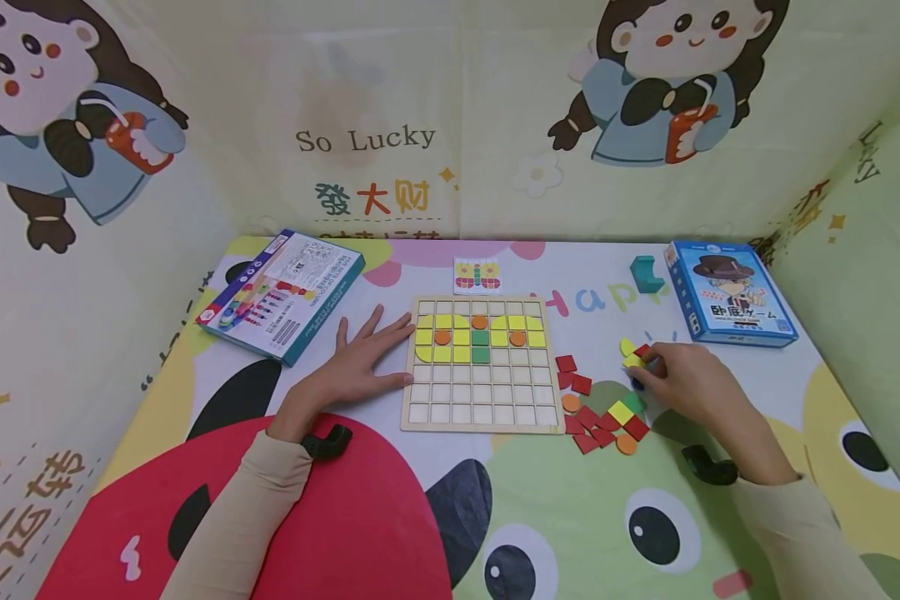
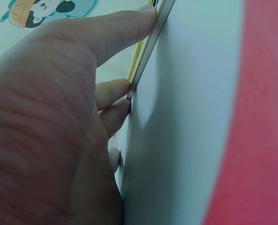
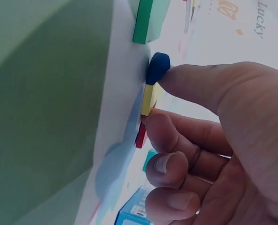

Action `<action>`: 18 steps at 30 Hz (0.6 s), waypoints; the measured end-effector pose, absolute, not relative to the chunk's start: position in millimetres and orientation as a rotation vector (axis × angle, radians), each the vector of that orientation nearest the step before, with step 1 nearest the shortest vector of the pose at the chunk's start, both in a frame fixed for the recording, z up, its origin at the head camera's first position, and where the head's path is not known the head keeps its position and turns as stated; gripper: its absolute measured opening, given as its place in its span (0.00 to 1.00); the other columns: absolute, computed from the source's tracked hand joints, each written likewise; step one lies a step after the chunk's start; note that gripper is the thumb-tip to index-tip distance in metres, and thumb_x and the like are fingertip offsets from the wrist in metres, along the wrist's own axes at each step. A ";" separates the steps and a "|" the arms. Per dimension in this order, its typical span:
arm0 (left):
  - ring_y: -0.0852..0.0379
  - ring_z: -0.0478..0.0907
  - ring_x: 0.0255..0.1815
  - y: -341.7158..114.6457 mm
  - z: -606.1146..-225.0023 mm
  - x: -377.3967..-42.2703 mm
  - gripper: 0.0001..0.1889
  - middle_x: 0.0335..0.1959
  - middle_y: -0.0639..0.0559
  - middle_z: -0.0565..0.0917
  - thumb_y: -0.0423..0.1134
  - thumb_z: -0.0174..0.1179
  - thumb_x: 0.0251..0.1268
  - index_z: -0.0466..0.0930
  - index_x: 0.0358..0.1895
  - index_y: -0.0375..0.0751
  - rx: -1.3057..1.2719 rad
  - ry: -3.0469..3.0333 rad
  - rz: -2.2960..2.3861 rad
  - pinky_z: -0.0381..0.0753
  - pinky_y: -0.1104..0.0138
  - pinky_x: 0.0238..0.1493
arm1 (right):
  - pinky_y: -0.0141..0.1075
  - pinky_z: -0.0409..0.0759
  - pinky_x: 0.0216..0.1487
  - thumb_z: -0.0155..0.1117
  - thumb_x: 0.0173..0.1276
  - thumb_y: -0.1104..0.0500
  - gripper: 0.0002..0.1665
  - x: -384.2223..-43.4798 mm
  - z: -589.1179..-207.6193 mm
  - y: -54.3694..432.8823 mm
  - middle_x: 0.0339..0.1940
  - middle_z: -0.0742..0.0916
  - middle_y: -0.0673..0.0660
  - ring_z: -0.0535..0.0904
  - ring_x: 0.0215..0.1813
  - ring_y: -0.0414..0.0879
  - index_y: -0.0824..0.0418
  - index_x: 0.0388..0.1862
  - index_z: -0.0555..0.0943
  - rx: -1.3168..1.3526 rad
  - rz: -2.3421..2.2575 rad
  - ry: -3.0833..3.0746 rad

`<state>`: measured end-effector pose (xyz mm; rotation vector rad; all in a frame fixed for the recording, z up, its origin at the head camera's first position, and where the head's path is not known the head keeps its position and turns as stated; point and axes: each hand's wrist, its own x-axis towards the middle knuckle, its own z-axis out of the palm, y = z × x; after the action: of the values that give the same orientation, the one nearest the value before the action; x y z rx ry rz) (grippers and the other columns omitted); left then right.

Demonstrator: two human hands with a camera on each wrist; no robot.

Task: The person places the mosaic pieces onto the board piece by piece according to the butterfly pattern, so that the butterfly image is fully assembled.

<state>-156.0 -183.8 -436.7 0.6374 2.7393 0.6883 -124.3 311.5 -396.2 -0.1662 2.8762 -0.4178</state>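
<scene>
A wooden grid board lies in the middle of the table, its upper rows partly filled with yellow, orange and green tiles. My left hand is spread flat at its left side, thumb and fingertips touching the board edge. To the right of the board, my right hand reaches down with curled fingers. Its thumb touches a dark blue piece, and the index fingertip is at a yellow tile; I cannot tell if they pinch it. A red tile lies just beyond.
Loose red tiles, two orange discs, and a green tile lie right of the board. A butterfly pattern card is behind it. Boxes stand at back left and right, beside a teal block.
</scene>
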 end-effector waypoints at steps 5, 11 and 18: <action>0.43 0.29 0.92 -184.0 -437.8 -156.4 0.48 0.90 0.58 0.51 0.68 0.63 0.65 0.55 0.86 0.63 0.639 2.739 0.691 0.16 0.29 0.80 | 0.35 0.75 0.31 0.75 0.71 0.50 0.26 -123.3 -397.2 302.2 0.30 0.86 0.55 0.76 0.35 0.48 0.69 0.56 0.85 -0.213 -0.451 2.866; 0.42 0.29 0.92 -185.2 -440.1 -157.3 0.48 0.90 0.57 0.51 0.68 0.63 0.66 0.55 0.86 0.62 0.639 2.744 0.677 0.17 0.28 0.80 | 0.35 0.83 0.35 0.76 0.69 0.52 0.23 -121.9 -397.5 293.6 0.33 0.89 0.54 0.80 0.36 0.45 0.66 0.55 0.86 -0.316 -0.471 2.855; 0.43 0.28 0.92 -184.4 -438.3 -156.4 0.48 0.90 0.59 0.50 0.69 0.63 0.66 0.54 0.86 0.63 0.641 2.740 0.675 0.16 0.29 0.80 | 0.33 0.82 0.35 0.76 0.69 0.54 0.21 -120.8 -397.5 296.5 0.34 0.89 0.54 0.80 0.36 0.45 0.66 0.55 0.86 -0.319 -0.475 2.848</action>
<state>-156.4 -184.4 -438.3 0.6414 2.7400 0.6752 -120.8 296.5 -397.5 -0.3186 2.8480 -0.4754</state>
